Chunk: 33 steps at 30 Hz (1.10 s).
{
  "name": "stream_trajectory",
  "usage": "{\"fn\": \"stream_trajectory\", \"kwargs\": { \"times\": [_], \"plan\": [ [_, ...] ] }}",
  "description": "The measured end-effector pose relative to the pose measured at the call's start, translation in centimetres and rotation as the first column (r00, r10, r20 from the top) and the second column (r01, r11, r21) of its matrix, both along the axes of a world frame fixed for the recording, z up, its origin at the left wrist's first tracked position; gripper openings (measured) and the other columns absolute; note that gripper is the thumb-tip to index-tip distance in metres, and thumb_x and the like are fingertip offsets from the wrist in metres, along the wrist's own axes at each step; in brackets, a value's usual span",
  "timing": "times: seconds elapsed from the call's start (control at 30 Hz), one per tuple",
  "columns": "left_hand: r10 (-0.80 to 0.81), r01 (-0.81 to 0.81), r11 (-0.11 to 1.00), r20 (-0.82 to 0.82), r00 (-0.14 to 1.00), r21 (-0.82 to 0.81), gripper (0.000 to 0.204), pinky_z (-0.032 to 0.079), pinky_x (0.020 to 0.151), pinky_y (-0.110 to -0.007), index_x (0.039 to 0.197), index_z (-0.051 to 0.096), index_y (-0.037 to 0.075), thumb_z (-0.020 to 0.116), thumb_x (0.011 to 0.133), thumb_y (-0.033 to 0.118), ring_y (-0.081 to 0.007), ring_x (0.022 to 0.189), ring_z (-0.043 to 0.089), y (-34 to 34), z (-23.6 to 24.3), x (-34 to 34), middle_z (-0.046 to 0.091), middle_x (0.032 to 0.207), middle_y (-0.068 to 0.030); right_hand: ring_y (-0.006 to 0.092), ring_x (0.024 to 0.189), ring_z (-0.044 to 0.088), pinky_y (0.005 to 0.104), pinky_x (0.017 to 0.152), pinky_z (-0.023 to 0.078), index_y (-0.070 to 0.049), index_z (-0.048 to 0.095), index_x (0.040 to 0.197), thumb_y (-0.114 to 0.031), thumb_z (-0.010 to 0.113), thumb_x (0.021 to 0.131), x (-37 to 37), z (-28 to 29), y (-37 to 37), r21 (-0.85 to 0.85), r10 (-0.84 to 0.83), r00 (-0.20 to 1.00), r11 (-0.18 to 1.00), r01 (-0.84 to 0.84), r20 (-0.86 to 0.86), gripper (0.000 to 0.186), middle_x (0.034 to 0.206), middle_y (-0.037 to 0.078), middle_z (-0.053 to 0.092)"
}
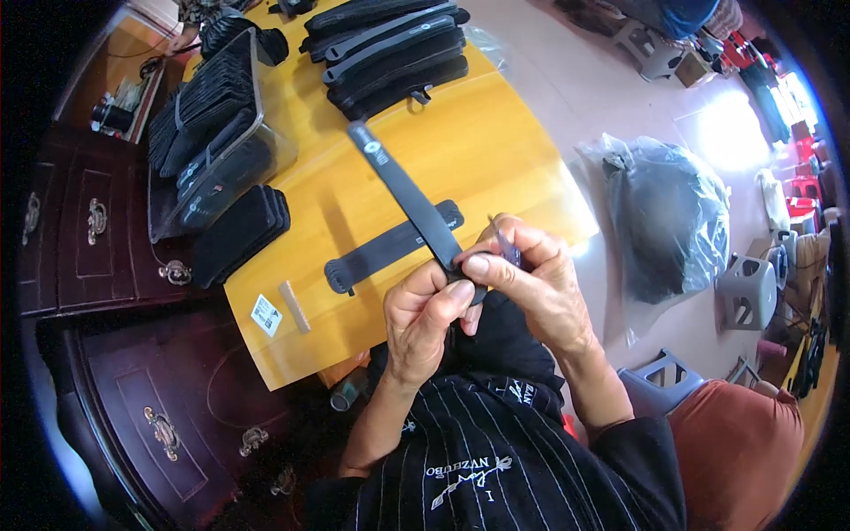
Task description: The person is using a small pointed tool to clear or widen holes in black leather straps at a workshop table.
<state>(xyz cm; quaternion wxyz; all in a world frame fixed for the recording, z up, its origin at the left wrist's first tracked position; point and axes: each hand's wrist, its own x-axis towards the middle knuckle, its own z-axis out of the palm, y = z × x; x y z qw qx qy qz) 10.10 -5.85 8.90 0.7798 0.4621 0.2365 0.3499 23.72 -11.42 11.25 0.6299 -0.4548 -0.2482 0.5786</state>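
A long black strap (pixel 403 193) with a light printed mark near its far end slants up over the table. My left hand (pixel 419 320) pinches its near end between thumb and fingers. My right hand (pixel 537 285) closes on the same end, thumb pressed down against it. Between the right fingers a thin, pointed, purplish thing also sticks out; its kind is not clear. Beyond my hands, a folded black strap (pixel 390 250) with a ribbed, rolled end lies flat on the table.
The yellow table (pixel 505 146) carries stacked black straps (pixel 390 57), a clear bin (pixel 282 152) of straps, a small pile (pixel 241 234), a white label (pixel 266 315) and a narrow strip (pixel 295 307). Dark drawers (pixel 97 221) stand left; a filled plastic bag (pixel 668 221) lies right.
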Motion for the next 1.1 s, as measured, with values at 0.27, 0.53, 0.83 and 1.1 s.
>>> {"fn": "stream_trajectory", "kwargs": {
  "times": [0.27,0.53,0.83,1.1],
  "plan": [
    [-0.473,0.462,0.878,-0.074,0.878,-0.123,0.021,0.04,0.045,-0.023,0.067,0.053,0.001,0.057,0.085,0.01,-0.01,0.049,0.049,-2.8,0.1,-0.4,0.055,0.063,-0.0056,0.0035,0.052,0.034,0.0205,0.046,0.024,-0.009,0.065,0.087,-0.027,0.073,0.082,10.7,-3.7,4.1,-0.015,-0.457,0.837,0.875,0.483,0.299,0.02,0.061,-0.009,0.041],
    [-0.531,0.518,0.845,-0.091,0.843,-0.129,0.025,0.039,0.049,-0.022,0.065,0.051,0.002,0.057,0.088,0.011,-0.0065,0.053,0.05,-2.6,-1.0,-1.9,0.052,0.06,-0.0013,0.0087,0.048,0.038,0.0244,0.042,0.029,-0.007,0.059,0.076,-0.026,0.077,0.078,27.3,-6.9,6.1,-0.043,-0.659,0.607,0.661,0.749,0.444,0.025,0.06,-0.002,0.046],
    [-0.242,0.242,0.97,0.006,0.97,0.003,0.015,0.047,0.057,-0.025,0.067,0.05,0.001,0.055,0.081,0.002,-0.0127,0.059,0.054,-0.5,-1.8,-4.4,0.059,0.094,-0.0191,0.014,0.073,0.062,0.0287,0.066,0.048,-0.004,0.066,0.096,-0.028,0.065,0.088,23.6,-5.5,4.2,0.444,-0.648,-0.013,0.506,0.739,0.761,0.026,0.08,0.005,0.068],
    [-0.033,0.04,0.993,0.066,0.997,-0.114,0.015,0.041,0.044,-0.019,0.083,0.047,0.003,0.059,0.078,-0.004,-0.0101,0.049,0.046,0.9,-1.6,-5.0,0.058,0.091,-0.0205,0.0249,0.076,0.065,0.0359,0.06,0.05,-0.012,0.06,0.093,-0.023,0.062,0.087,10.0,-9.1,7.6,0.351,-0.345,-0.071,0.897,0.268,0.936,0.013,0.084,0.006,0.064]
  ]
}}
